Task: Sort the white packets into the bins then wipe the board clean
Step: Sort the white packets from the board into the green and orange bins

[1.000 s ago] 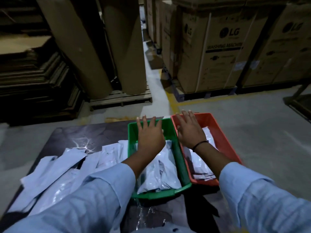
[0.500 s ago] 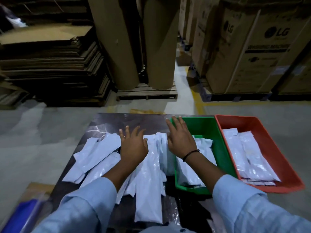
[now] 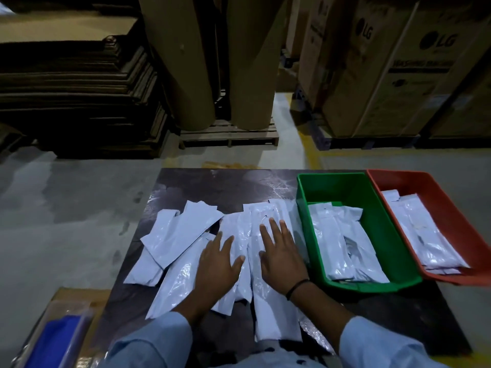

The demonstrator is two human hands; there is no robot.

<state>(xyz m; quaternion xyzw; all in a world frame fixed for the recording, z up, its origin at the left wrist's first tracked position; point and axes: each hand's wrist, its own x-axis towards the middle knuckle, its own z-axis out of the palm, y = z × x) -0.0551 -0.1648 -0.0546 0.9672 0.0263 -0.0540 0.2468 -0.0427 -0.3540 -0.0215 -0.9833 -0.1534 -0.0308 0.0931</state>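
White packets [image 3: 186, 243], long, flat and glossy like crinkled plastic film, lie overlapping in a loose fan across the dark marbled board [image 3: 212, 187]. Sorting is in hand. The left hand [image 3: 216, 264] and right hand [image 3: 281, 258] rest flat on the pile, fingers spread, pinching nothing. The next move likely calls for pinching up one slippery packet and carrying it right to the green bin [image 3: 382, 235] or the red bin [image 3: 451, 219] beside it; both are rigid plastic and partly filled.
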